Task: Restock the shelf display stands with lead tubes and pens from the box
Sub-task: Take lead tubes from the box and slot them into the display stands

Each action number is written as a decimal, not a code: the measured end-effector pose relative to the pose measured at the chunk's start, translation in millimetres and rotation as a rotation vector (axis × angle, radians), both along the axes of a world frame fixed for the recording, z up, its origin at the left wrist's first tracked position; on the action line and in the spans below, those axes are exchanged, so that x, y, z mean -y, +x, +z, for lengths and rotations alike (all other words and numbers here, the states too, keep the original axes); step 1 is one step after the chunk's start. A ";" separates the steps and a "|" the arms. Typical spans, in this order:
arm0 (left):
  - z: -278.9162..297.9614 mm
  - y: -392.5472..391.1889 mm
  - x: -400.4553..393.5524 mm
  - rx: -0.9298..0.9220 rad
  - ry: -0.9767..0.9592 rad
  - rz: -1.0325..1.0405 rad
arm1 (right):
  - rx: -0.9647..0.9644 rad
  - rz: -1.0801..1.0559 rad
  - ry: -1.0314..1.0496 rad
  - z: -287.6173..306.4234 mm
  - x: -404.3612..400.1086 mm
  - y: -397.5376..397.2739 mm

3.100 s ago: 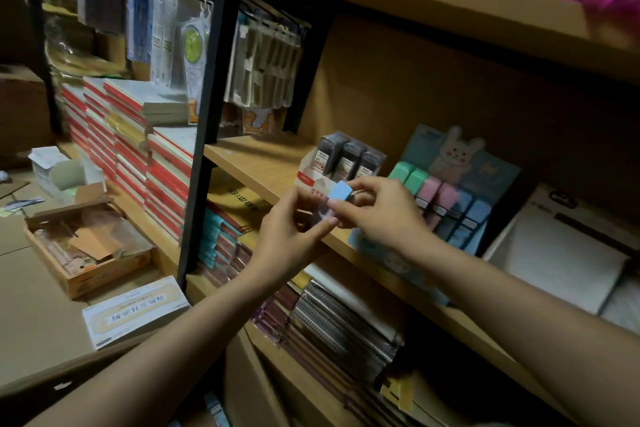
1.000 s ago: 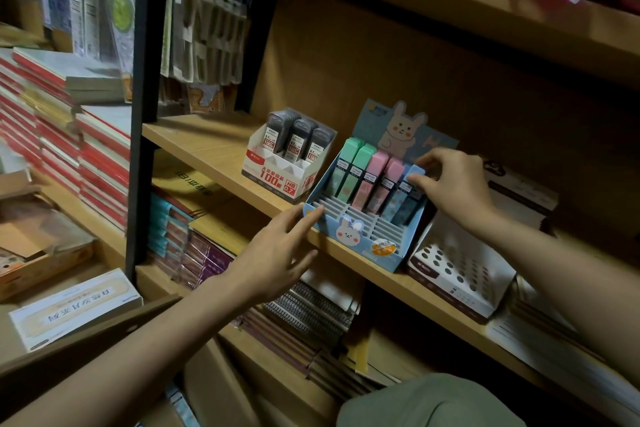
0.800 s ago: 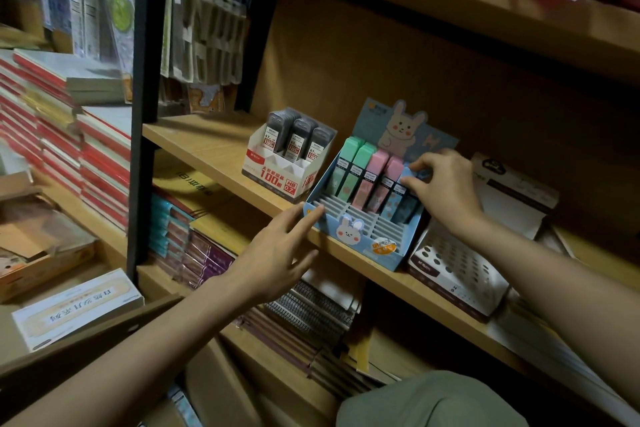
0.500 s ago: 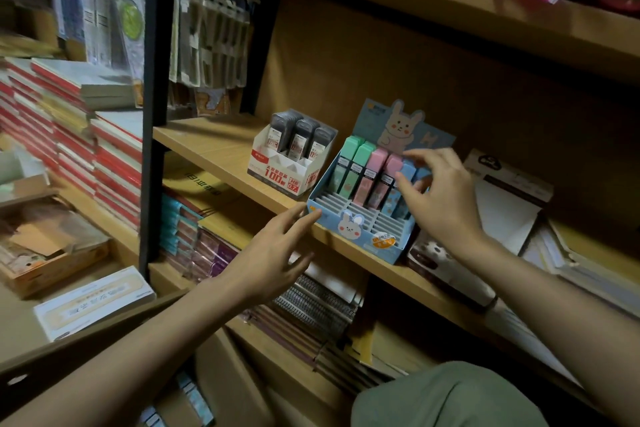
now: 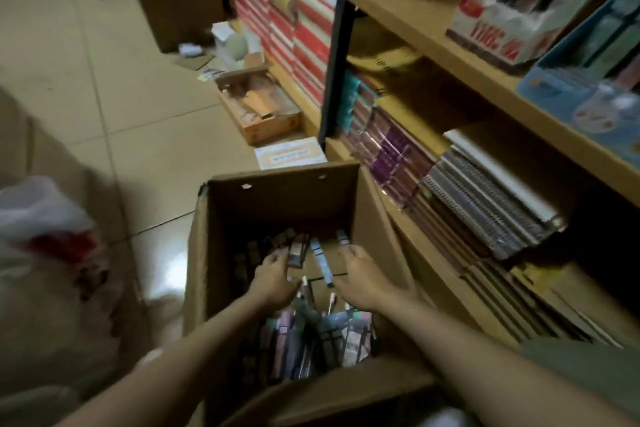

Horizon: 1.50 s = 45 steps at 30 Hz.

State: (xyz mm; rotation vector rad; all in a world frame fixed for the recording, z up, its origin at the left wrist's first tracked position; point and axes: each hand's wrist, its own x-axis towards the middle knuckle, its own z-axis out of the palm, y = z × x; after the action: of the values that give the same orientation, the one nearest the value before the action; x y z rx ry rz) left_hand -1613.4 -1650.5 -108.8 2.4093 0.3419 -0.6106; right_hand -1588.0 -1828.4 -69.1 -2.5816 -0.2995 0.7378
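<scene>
Both my hands reach down into an open cardboard box (image 5: pixel 375 218) on the floor. It holds several lead tubes and packaged pens (image 5: pixel 311 340). My left hand (image 5: pixel 273 276) has its fingertips at a dark lead tube (image 5: pixel 296 253). My right hand (image 5: pixel 362 276) is beside a blue lead tube (image 5: pixel 321 262) that lies between the hands. Its fingers bend downward; blur hides whether either hand grips anything. On the shelf at upper right stand a white and red display stand (image 5: pixel 502 28) with dark tubes and a blue display stand (image 5: pixel 588 87).
Wooden shelves (image 5: pixel 433 31) on the right carry stacked notebooks (image 5: pixel 485 204) and books. On the tiled floor are an orange tray box (image 5: pixel 258 104), a flat white packet (image 5: pixel 290 156), and a white plastic bag (image 5: pixel 38 218) at left.
My head has turned from the shelf down to the box. My right hand left the blue stand and my left hand left the shelf edge; both are now inside the box.
</scene>
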 end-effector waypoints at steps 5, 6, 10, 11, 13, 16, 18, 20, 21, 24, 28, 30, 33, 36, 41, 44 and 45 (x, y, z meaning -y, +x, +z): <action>-58.3 -39.0 17.6 -0.142 -0.054 0.233 | -0.106 0.100 -0.195 -77.6 -3.1 -10.3; -66.1 -39.6 20.3 -0.144 -0.064 0.246 | -0.124 0.106 -0.222 -86.6 -2.3 -9.7; -88.9 -23.0 22.0 -0.011 -0.047 0.280 | -0.141 0.160 -0.265 -112.9 -5.8 7.4; -94.1 -18.8 21.0 0.013 -0.041 0.287 | -0.128 0.172 -0.269 -118.4 -9.3 14.2; -104.6 -15.3 19.4 0.029 -0.041 0.276 | -0.065 0.170 -0.284 -128.5 -18.8 25.3; -114.6 -22.7 24.6 0.054 -0.012 0.201 | 0.047 0.133 -0.308 -139.9 -33.8 34.1; -115.5 -32.1 32.2 0.073 0.001 0.148 | 0.110 0.074 -0.295 -147.3 -39.6 37.4; -115.3 -39.1 39.1 0.085 -0.046 0.126 | 0.149 -0.007 -0.281 -152.7 -40.7 40.8; -115.4 -40.7 40.6 0.098 -0.079 0.138 | 0.150 -0.039 -0.271 -155.0 -39.9 42.1; -111.6 -37.8 38.0 0.159 -0.174 0.299 | 0.116 -0.114 -0.210 -160.6 -37.1 42.9; -109.0 -24.9 27.6 0.151 -0.232 0.690 | 0.068 -0.182 -0.156 -162.3 -34.0 40.9; -110.0 -16.3 24.4 0.092 -0.276 0.828 | 0.038 -0.203 -0.129 -161.7 -32.1 39.4; -114.6 -2.6 24.0 0.058 -0.266 0.979 | 0.009 -0.253 -0.065 -156.4 -31.5 36.6; -116.7 11.8 29.4 -0.049 -0.204 1.095 | -0.040 -0.352 0.043 -150.5 -32.4 29.8; -118.2 28.9 41.4 -0.128 -0.158 1.171 | -0.141 -0.473 0.181 -149.0 -27.0 14.9; -115.8 24.3 45.2 -0.109 -0.229 1.236 | -0.167 -0.527 0.248 -147.3 -23.1 10.4; -114.0 21.1 46.8 -0.090 -0.256 1.236 | -0.181 -0.537 0.269 -146.2 -21.8 9.1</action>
State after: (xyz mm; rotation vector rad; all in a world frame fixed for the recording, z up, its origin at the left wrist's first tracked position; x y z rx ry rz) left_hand -1592.4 -1697.3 -222.9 1.4927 1.4999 -0.1475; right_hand -1578.9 -1806.6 -215.3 -2.1720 0.3208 0.6653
